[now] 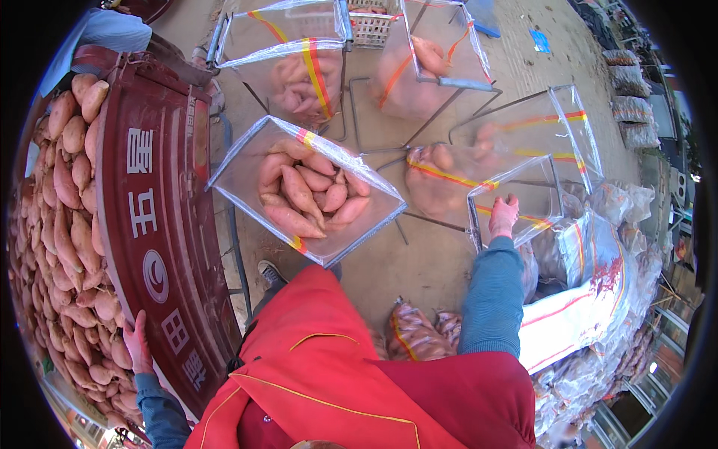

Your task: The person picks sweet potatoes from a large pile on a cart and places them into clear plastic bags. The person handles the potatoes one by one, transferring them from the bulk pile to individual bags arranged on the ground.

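Note:
My left hand [138,343] rests at the top edge of the dark red metal side panel [162,224] of a truck bed, beside a large heap of sweet potatoes [70,224]. On the right, my right hand [504,215] is over the near clear plastic bag [516,193], which hangs open on a metal frame; the hand looks loosely curled, and whether it grips the bag cannot be told. Sweet potatoes [435,179] lie in the low end of that bag. Straight before me, another framed bag [235,149] stands wide open with sweet potatoes [300,193] inside.
More framed bags [280,73] with sweet potatoes stand ahead, near a white plastic crate [370,29]. Filled mesh sacks [418,331] lie by my right side. A white woven sack [566,314] and crumpled plastic bags [634,269] are piled at the right. Thin metal legs [354,112] reach along the ground.

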`<act>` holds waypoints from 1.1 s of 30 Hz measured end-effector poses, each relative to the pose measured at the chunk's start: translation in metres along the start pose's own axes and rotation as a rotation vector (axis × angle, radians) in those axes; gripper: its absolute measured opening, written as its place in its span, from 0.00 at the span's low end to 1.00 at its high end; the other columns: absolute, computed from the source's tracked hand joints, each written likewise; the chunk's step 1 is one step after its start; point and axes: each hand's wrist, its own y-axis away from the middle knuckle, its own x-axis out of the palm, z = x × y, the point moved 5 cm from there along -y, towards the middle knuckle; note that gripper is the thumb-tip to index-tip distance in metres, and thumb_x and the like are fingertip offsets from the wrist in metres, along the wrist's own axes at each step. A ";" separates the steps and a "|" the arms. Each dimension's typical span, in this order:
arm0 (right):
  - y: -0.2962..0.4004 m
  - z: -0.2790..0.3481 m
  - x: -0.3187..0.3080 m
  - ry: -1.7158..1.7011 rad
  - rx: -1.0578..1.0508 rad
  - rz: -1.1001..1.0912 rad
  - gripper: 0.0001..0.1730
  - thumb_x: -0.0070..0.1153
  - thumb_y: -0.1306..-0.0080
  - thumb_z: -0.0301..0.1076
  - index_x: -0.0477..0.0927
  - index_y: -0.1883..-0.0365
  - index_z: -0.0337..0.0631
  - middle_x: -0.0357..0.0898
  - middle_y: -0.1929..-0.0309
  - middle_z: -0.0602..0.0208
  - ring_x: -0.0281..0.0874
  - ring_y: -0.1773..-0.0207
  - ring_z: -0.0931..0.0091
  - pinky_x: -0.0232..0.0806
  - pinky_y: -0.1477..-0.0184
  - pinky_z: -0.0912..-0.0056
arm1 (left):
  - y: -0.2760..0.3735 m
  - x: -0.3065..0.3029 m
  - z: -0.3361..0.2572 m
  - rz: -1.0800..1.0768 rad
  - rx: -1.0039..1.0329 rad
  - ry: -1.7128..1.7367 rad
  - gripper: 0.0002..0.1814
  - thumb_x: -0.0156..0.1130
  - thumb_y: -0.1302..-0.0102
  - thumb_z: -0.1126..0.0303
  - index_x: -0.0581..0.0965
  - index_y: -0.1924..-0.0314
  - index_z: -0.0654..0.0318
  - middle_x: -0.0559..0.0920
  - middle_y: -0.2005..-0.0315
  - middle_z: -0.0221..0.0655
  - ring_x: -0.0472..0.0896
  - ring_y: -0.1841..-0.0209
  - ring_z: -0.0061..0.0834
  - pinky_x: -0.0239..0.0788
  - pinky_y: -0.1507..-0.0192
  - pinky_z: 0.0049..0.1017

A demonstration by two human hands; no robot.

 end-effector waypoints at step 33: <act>1.067 0.380 0.195 0.422 -2.546 1.189 0.47 0.70 0.55 0.52 0.66 0.38 0.48 0.66 0.48 0.57 0.66 0.43 0.61 0.63 0.46 0.53 | 0.090 -0.018 0.034 -0.213 0.562 -0.135 0.24 0.61 0.46 0.56 0.77 0.49 0.52 0.77 0.48 0.39 0.71 0.43 0.45 0.59 0.42 0.48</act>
